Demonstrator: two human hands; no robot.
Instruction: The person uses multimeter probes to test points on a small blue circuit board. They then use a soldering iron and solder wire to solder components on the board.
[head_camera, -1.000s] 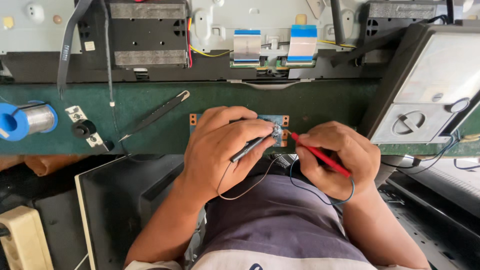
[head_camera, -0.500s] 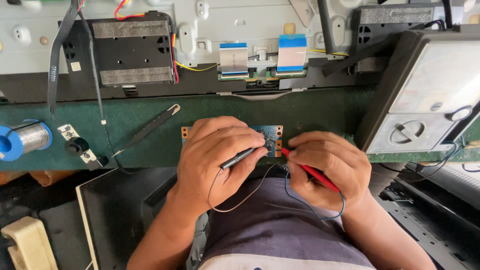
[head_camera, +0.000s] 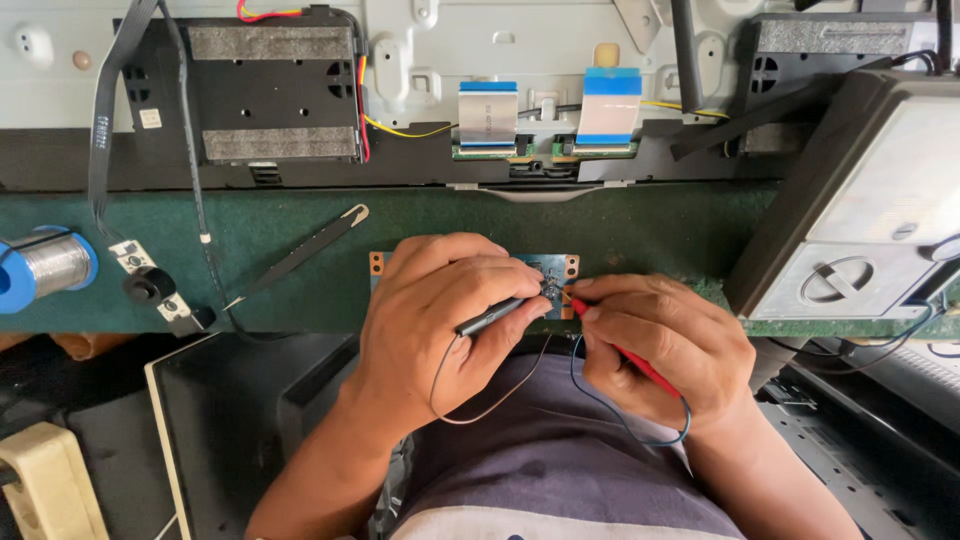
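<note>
Pinching thin, light probes like pens, the left hand (head_camera: 440, 320) holds the black probe (head_camera: 490, 317) and the right hand (head_camera: 665, 345) the red probe (head_camera: 625, 350), fingers closed low on each stiff barrel, tips on the small, likely fragile circuit board (head_camera: 553, 272) lying on the green bench (head_camera: 640, 225).

head view, steeply downward (close)

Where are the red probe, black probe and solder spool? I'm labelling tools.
red probe (head_camera: 640, 362), head view, mid-shaft in right hand
black probe (head_camera: 490, 317), head view, shaft in left hand
solder spool (head_camera: 50, 265), head view, wound wire
</note>
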